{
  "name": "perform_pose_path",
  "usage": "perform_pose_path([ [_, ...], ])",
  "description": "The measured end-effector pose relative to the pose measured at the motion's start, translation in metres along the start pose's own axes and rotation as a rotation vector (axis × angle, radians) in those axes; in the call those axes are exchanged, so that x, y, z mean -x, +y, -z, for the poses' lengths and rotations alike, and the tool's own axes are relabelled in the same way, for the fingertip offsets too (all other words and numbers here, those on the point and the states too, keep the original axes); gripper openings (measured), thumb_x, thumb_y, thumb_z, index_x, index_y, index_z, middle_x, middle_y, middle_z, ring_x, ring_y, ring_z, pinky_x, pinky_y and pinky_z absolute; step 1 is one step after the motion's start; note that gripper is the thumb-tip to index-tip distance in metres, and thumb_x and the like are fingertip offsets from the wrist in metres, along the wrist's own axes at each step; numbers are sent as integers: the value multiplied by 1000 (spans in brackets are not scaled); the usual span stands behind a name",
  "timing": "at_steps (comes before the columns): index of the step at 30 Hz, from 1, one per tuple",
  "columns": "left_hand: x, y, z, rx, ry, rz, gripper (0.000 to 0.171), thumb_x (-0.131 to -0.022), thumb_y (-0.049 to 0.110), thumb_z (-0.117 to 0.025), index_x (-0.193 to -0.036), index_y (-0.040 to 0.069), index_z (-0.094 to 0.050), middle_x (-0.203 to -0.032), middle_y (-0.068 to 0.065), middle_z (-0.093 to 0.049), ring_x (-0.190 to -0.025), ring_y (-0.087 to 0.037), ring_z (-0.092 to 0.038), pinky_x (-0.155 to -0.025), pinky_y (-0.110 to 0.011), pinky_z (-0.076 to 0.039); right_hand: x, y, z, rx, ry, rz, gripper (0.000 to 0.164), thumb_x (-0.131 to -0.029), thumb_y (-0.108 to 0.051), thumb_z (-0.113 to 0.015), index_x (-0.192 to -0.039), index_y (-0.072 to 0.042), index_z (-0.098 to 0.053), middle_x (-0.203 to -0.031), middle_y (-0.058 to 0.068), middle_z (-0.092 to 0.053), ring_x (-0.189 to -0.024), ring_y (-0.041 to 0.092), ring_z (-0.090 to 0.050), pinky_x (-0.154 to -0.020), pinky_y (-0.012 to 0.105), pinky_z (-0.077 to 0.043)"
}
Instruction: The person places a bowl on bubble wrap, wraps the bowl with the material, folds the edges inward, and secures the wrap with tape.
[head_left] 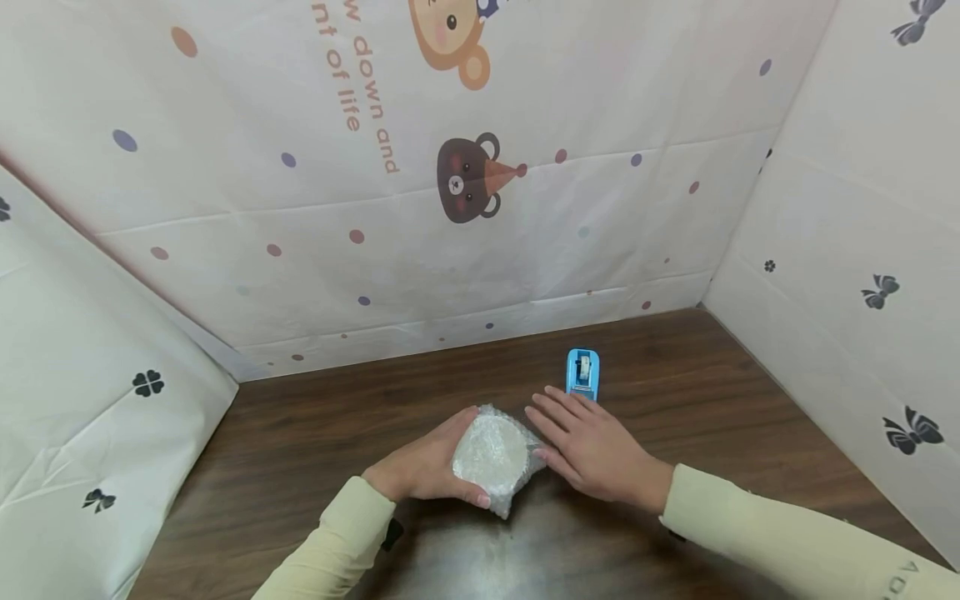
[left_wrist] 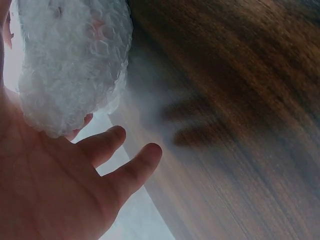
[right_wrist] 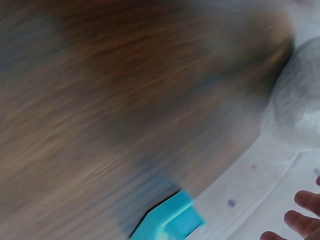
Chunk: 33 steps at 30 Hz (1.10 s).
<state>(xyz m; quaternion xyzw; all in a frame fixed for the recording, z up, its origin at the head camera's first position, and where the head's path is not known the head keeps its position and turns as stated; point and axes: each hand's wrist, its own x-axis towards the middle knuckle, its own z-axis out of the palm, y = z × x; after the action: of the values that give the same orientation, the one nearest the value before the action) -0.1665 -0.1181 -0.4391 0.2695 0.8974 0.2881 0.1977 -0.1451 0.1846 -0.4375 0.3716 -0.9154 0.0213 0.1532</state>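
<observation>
A bundle wrapped in bubble wrap (head_left: 491, 454) is at the middle front of the brown table; what is inside cannot be made out. My left hand (head_left: 431, 458) grips it from the left, thumb on the near side, and in the left wrist view two fingers of that hand (left_wrist: 75, 185) stick out below the wrap (left_wrist: 75, 65). At the bundle's right side is my right hand (head_left: 596, 446), its fingers extended near a loose flap of wrap. Whether those fingertips touch the flap is unclear. In the right wrist view only some fingertips (right_wrist: 302, 205) show.
A blue tape dispenser (head_left: 582, 373) lies on the wood-grain table (head_left: 300, 467) just beyond my right hand. Pale printed sheets (head_left: 315, 275) hang behind the table and along its left and right sides.
</observation>
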Motion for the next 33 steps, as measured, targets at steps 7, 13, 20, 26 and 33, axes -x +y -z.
perform_pose_path([
  [7, 1, 0, 1, -12, -14, 23, 134, -74, 67, -85, -169, 10, -9, -176, -13, -15, -162, -27, -23, -126, -53, -33, 7, 24, -3, 28, 27, -73, 58, -106, -49, -54, -150, -11, -57, -151, 16, -59, -145, 35, -52, -115, 56, -45],
  [13, 1, 0, 1, -5, -18, 17, 133, -74, 66, -86, -169, 10, -10, -176, -13, -15, -162, -26, -22, -127, -52, -31, 12, 45, -5, 58, 42, -137, 55, -104, -46, -60, -146, -11, -61, -143, 19, -63, -135, 38, -58, -110, 58, -48],
  [20, 1, 0, 1, 2, -19, 9, 133, -75, 66, -86, -168, 10, -10, -176, -13, -15, -162, -27, -22, -127, -53, -31, 15, 62, -9, 68, -15, -198, 58, -101, -46, -65, -147, -11, -61, -135, 18, -64, -130, 36, -57, -109, 59, -49],
  [26, 2, 1, 1, 5, -22, 9, 132, -75, 65, -86, -168, 9, -10, -176, -13, -16, -162, -28, -23, -127, -53, -31, 15, 71, -15, 54, -56, -259, 59, -101, -47, -65, -145, -8, -62, -133, 19, -63, -129, 36, -57, -109, 59, -48],
  [33, 2, 1, 1, 1, -25, 16, 133, -75, 65, -86, -168, 8, -10, -176, -12, -15, -162, -28, -21, -127, -53, -30, 9, 76, -22, -41, -59, -365, 55, -103, -48, -62, -137, -5, -66, -129, 21, -65, -123, 37, -61, -99, 58, -54],
])
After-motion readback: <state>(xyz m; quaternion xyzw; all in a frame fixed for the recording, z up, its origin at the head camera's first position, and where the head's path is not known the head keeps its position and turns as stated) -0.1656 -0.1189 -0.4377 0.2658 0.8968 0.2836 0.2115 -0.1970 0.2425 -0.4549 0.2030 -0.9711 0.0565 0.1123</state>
